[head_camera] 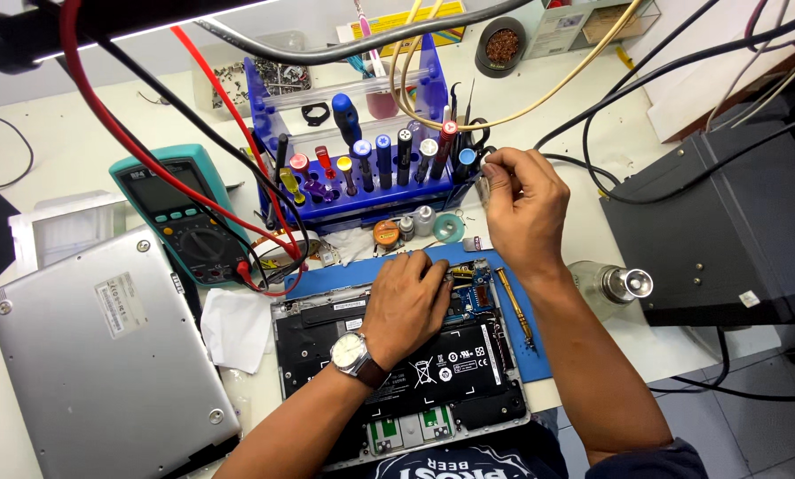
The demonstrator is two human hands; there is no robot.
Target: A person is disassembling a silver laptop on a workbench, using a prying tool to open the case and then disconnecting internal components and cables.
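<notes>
1. Left hand (408, 302) lies flat, fingers pressed on the opened laptop (397, 372), which I read as steadying it near the blue circuit board (476, 293).
2. Right hand (523, 206) is raised, fingertips pinched at the blue tool rack (362, 168); I cannot tell what it grips.
3. I see little open room: multimeter (184, 217) left, grey box (717, 231) right, cables overhead, table edge just below.

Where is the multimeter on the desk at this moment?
In the head view the teal multimeter lies on the left side of the desk, between the silver laptop cover and the blue tool rack, left of the left hand.
</notes>
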